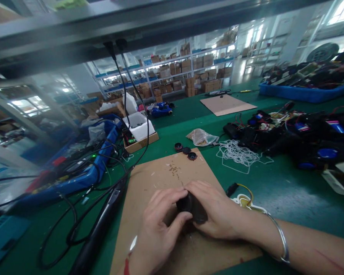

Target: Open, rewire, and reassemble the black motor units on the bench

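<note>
Over a brown board [143,183] I hold a dark, rounded black part [197,209] between both hands. My left hand [163,221] grips its left end, thumb and fingers curled about it. My right hand [212,208] is wrapped round the other side, with a silver bangle on that wrist. The part's exact kind is hard to tell, as my fingers cover much of it. Beyond my fingers lie several small brass-coloured screws [174,168] on the board. At the board's far edge sit a few round black pieces [186,150].
A black corded tool [103,225] lies left of the board. Beyond it are a blue bin [83,172] and a white box [140,128]. A bag of screws [202,136], white cord [237,152] and a pile of black parts [275,133] lie on the far right side.
</note>
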A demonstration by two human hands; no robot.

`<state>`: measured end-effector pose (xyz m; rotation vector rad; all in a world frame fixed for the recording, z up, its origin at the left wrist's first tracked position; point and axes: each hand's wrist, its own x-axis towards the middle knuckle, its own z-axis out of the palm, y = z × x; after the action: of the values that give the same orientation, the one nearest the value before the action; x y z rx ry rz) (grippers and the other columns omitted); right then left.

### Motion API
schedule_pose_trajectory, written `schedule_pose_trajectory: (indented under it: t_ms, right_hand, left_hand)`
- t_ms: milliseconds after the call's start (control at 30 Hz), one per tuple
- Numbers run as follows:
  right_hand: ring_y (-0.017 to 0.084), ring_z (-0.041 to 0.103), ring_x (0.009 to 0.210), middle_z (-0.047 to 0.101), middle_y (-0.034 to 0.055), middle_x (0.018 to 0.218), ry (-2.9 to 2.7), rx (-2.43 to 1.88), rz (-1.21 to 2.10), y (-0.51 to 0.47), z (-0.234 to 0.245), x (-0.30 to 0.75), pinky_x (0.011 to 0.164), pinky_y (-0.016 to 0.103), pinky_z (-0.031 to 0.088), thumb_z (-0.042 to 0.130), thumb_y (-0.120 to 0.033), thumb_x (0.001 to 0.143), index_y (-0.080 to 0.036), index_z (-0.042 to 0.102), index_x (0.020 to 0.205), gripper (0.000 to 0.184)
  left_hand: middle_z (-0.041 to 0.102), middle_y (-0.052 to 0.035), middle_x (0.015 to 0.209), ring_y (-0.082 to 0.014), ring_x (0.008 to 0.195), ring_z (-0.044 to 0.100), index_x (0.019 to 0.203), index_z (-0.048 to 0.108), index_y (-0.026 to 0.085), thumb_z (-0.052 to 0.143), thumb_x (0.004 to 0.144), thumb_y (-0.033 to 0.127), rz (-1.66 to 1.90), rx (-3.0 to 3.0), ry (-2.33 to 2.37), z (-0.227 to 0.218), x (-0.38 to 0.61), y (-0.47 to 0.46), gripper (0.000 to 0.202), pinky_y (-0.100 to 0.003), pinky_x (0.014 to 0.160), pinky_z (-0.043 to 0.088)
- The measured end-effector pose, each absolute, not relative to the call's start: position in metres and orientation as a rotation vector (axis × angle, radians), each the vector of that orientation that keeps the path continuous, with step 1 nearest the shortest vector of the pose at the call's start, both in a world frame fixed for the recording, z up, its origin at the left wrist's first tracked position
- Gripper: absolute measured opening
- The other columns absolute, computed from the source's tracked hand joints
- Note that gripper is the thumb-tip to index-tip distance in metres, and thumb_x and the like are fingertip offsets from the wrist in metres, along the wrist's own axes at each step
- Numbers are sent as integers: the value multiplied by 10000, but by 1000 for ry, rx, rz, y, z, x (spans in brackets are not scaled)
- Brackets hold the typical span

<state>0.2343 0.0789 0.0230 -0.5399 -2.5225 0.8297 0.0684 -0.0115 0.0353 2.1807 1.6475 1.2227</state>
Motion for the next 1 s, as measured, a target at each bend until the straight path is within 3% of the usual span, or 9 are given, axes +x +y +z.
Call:
schedule_pose_trajectory:
  t_ms: [133, 300, 500, 700, 800, 900, 1000]
  right_hand:
    - [257, 503, 947, 572, 103, 1013, -2547, -553, 801, 77, 24, 234, 857, 422, 420, 598, -185, 699, -148, 521, 1045, 357]
    - [251, 499, 937, 565, 107, 1013, -2560, -558, 783, 75, 24, 235, 849, 418, 418, 588, -202, 733, -147, 517, 1028, 308]
    - [262, 493, 943, 558, 113, 1027, -2578, -544, 778, 73, 24, 235, 857, 433, 413, 611, -207, 714, -154, 513, 1042, 347]
    - [266, 498, 939, 560, 110, 1001, -2575, -530, 812, 75, 25, 234, 849, 437, 417, 575, -144, 691, -158, 521, 1018, 332]
    - [271, 498, 968, 561, 112, 1042, -2555, -523, 821, 75, 26, 235, 869, 443, 412, 595, -150, 680, -164, 510, 1064, 393]
    - [271, 501, 954, 564, 112, 1034, -2570, -530, 822, 75, 26, 235, 861, 445, 416, 601, -168, 695, -163, 513, 1067, 382]
    - [274, 499, 952, 565, 119, 1027, -2586, -548, 813, 75, 26, 235, 870, 457, 414, 590, -163, 693, -151, 521, 1053, 366]
  left_hand:
    - [660, -30, 941, -173, 862, 616, 1026, 598, 214, 709, 790, 175, 1227, 2203, 1700, 36, 68, -12, 264, -282, 746, 504]
    - [639, -59, 1089, -177, 981, 587, 1112, 592, 222, 607, 851, 104, 1108, 2443, 1529, 40, 61, -13, 287, -306, 851, 487]
    - [601, -79, 1148, -199, 1028, 566, 1104, 593, 223, 630, 829, 142, 1083, 2401, 1566, 42, 60, -17, 288, -337, 869, 491]
    - [581, -65, 1194, -184, 1159, 503, 1090, 574, 222, 412, 830, -30, 1043, 2528, 1372, 38, 66, -19, 396, -334, 982, 452]
    - [518, -91, 1265, -194, 1170, 510, 1174, 524, 223, 500, 842, 68, 1119, 2393, 1541, 38, 66, -20, 367, -338, 980, 464]
    - [559, -104, 1158, -230, 1069, 563, 1150, 538, 211, 659, 811, 239, 1181, 2294, 1765, 37, 66, -19, 362, -368, 898, 512]
    - [607, -78, 1081, -198, 1003, 590, 1109, 571, 218, 591, 852, 155, 1139, 2388, 1682, 38, 66, -18, 265, -329, 860, 523]
